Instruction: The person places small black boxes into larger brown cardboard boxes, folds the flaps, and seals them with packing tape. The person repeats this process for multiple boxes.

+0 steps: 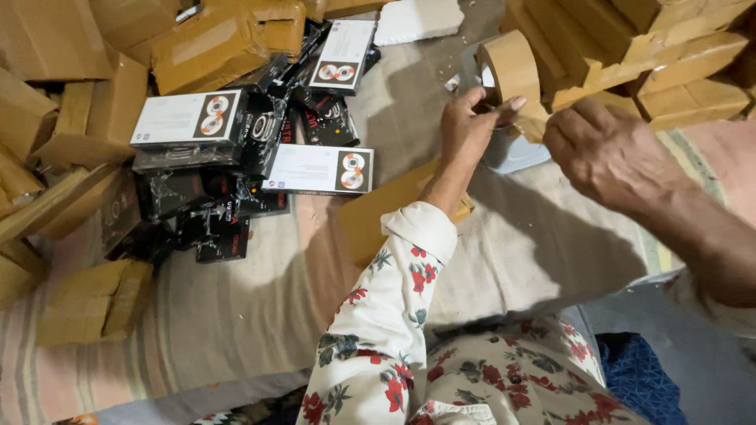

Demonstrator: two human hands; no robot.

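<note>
The left hand (466, 130) pinches the brown tape roll (508, 69), far right over the cloth (260, 315). The right hand (610, 153), fingers curled, grips its loose tape end (534, 126). Black-and-white boxes (236, 149) lie left.

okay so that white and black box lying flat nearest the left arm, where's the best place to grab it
Probably by its two long edges, coming down from above. The white and black box lies flat, face up, at the near edge of the pile, so its top and near side are open. The left hand is closest.

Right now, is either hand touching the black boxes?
No; both the left hand and right hand are at the tape roll, apart from the black boxes.
</note>
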